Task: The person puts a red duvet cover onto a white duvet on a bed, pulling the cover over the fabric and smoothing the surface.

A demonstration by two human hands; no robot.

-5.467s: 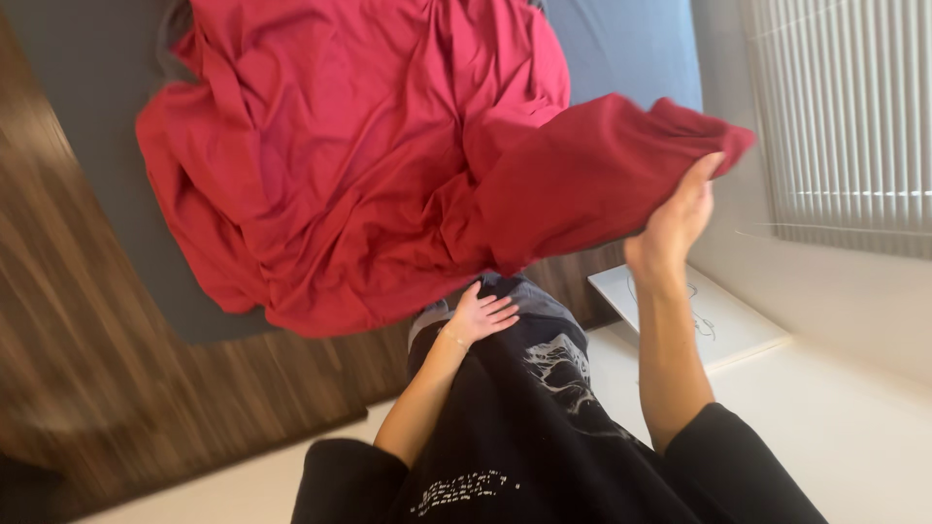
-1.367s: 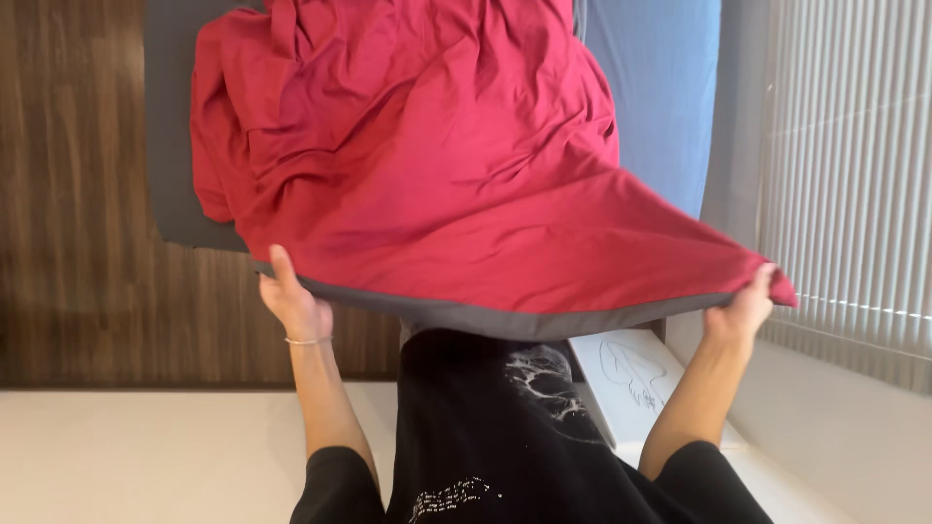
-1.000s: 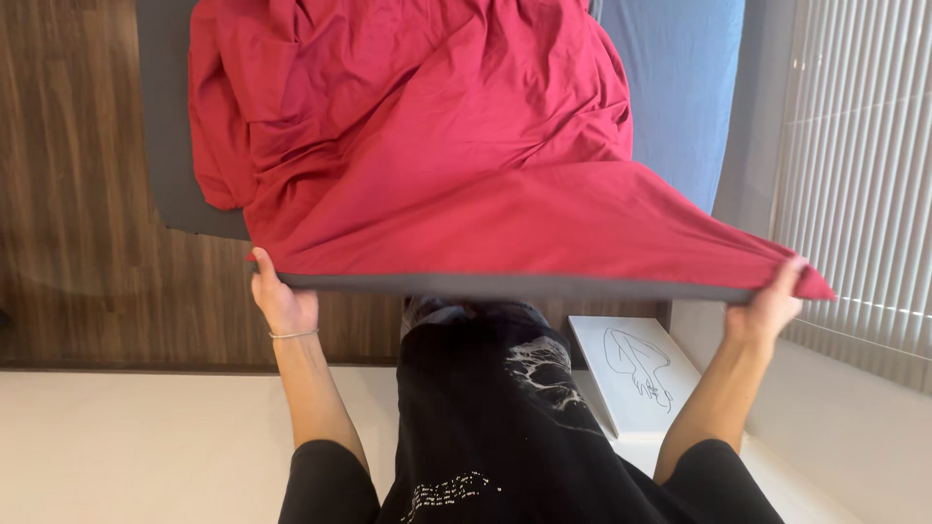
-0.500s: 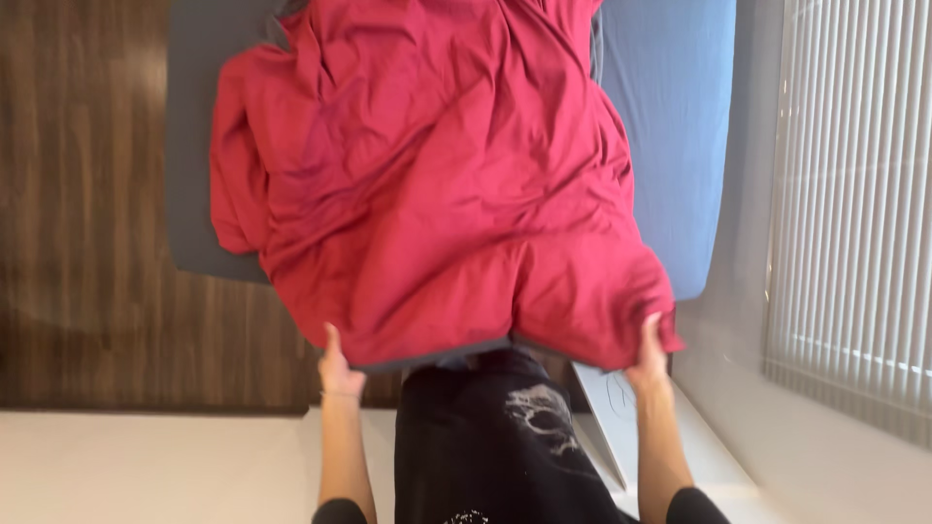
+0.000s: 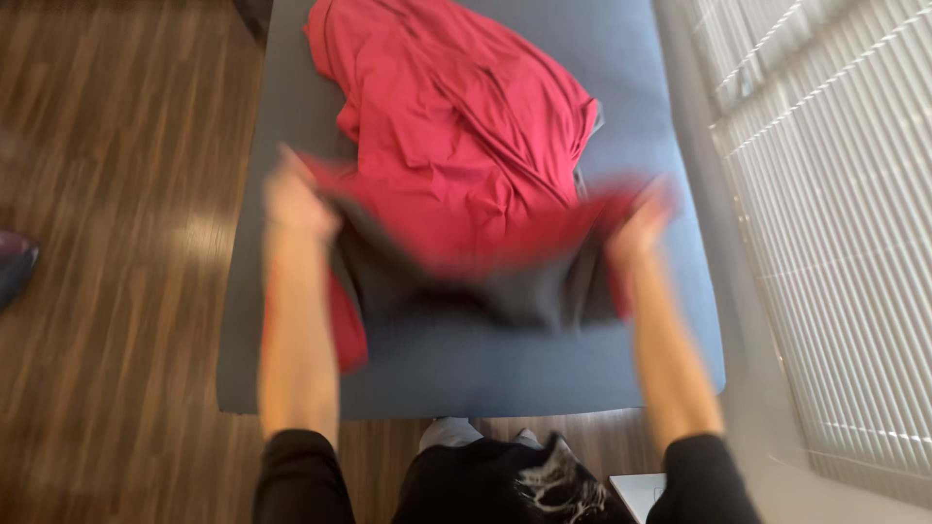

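A large red cover (image 5: 456, 136) with a dark grey underside lies crumpled on a blue mattress (image 5: 485, 374). My left hand (image 5: 296, 199) grips its near left corner and my right hand (image 5: 636, 223) grips its near right corner. Both arms are stretched forward over the bed and are blurred by motion. Between my hands the near edge is folded back, showing the grey underside (image 5: 466, 286). A red flap (image 5: 348, 325) hangs beside my left forearm.
Wooden floor (image 5: 116, 291) runs along the left of the bed. White window blinds (image 5: 835, 213) stand close on the right. A white object (image 5: 636, 490) lies on the floor by my right arm. A dark object (image 5: 15, 267) sits at the left edge.
The cover was held up in front of me; now my hands have swung forward and down over the mattress, still gripping its corners. The view has tilted down onto the bed.
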